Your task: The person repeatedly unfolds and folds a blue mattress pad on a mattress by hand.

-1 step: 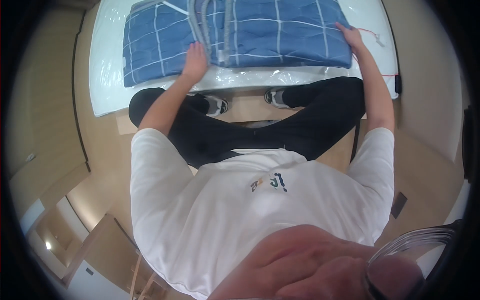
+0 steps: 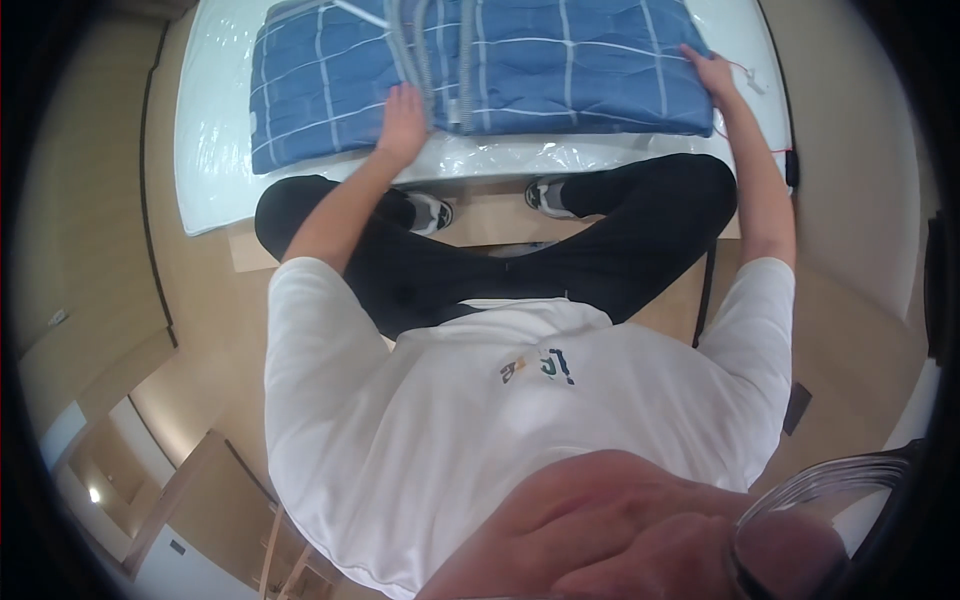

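A blue quilted pad [image 2: 560, 80] with a white grid pattern lies folded in layers on a clear plastic-wrapped white mattress [image 2: 215, 190]. Grey piped edges [image 2: 467, 60] run across its middle toward me. My left hand [image 2: 403, 125] lies flat on the near edge, left of this piping, fingers pointing away from me. At the pad's right end, my right hand [image 2: 710, 75] is closed over the edge, with fingertips on top and its underside hidden. The pad's far side runs out of view.
A thin red cord with a small pale tag [image 2: 755, 82] lies on the mattress beyond my right hand. My legs in black trousers [image 2: 640, 205] are bent in front of the mattress, with both shoes [image 2: 430, 213] on the wooden floor between my knees.
The pad has shifted slightly to the right on the mattress, and both hands have moved with it. Their placement on the pad looks about the same.
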`<state>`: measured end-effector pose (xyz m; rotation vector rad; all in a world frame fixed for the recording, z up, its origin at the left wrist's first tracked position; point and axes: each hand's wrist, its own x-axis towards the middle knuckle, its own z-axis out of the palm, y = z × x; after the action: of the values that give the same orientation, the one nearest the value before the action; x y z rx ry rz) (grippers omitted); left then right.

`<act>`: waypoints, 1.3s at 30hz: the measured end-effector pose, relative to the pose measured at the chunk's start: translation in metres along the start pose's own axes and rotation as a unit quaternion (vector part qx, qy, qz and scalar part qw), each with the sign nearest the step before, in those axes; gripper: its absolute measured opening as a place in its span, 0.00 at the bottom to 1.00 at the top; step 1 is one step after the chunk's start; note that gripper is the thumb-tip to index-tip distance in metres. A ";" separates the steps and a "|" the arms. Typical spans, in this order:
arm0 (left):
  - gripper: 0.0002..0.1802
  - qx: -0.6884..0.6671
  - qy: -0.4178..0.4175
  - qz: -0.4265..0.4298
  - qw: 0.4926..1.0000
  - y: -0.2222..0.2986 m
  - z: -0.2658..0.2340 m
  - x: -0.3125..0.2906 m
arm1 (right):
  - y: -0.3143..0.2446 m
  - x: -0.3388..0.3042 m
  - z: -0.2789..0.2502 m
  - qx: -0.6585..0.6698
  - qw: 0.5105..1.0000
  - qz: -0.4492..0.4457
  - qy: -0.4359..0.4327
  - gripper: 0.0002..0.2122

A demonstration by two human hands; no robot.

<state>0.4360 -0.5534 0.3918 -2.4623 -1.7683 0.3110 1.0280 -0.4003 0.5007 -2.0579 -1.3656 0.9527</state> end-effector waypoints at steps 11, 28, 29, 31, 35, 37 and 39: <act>0.42 -0.355 0.101 0.170 0.914 0.224 -0.069 0.090 | -0.308 -0.164 -0.069 0.022 0.996 -0.084 0.004 0.28; 0.24 -0.497 0.031 0.001 0.867 0.247 -0.040 0.035 | -0.271 -0.222 0.445 -0.190 0.923 -0.307 -0.130 0.14; 0.23 -0.475 0.011 0.013 0.880 0.237 -0.036 0.035 | -0.266 -0.207 0.429 -0.089 0.912 -0.354 -0.188 0.13; 0.22 -0.404 -0.006 0.062 0.913 0.215 -0.024 0.017 | -0.248 -0.186 0.387 0.045 0.890 -0.398 -0.218 0.12; 0.07 -0.169 0.151 0.301 0.926 0.146 -0.047 -0.017 | -0.178 -0.135 0.256 -0.012 0.916 -0.402 -0.003 0.11; 0.05 -0.157 0.119 0.332 0.923 0.096 -0.126 -0.025 | -0.107 -0.095 0.189 -0.096 0.911 -0.376 0.143 0.15; 0.06 -0.291 0.283 0.263 0.875 0.028 -0.133 -0.007 | -0.059 -0.088 0.165 -0.120 0.913 -0.345 0.180 0.22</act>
<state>0.4892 -0.5636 0.5164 -2.9391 -1.0145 -0.9619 0.8442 -0.4559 0.4628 -1.5797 -1.8576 0.0987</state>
